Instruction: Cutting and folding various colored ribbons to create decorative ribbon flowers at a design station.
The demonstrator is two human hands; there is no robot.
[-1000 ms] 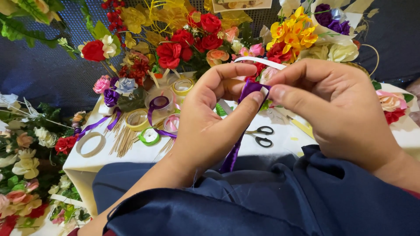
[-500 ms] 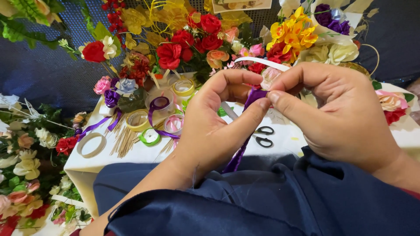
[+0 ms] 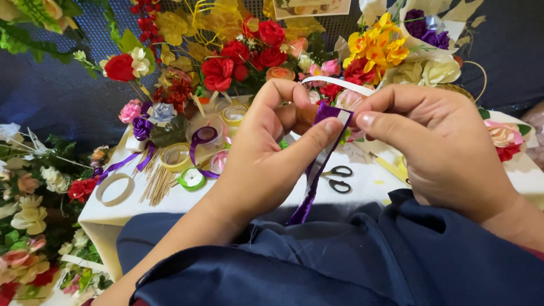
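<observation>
My left hand (image 3: 266,158) and my right hand (image 3: 436,147) meet above my lap, both pinching a purple ribbon (image 3: 317,170). The ribbon's upper end is folded between my left thumb and fingers, with a pale strip along its edge under my right thumb. Its loose tail hangs down onto the dark blue cloth (image 3: 362,255) over my legs. A thin white strip (image 3: 340,85) arcs above my fingers.
A small white table (image 3: 187,198) holds black scissors (image 3: 337,178), several ribbon spools (image 3: 192,178), a tape ring (image 3: 116,188) and thin sticks (image 3: 158,181). Artificial flowers (image 3: 249,51) in red, yellow and purple crowd the back; more flowers (image 3: 34,209) lie at left.
My hands have drawn closer together and a little lower. The ribbon's top is now folded flatter between my left thumb and forefinger.
</observation>
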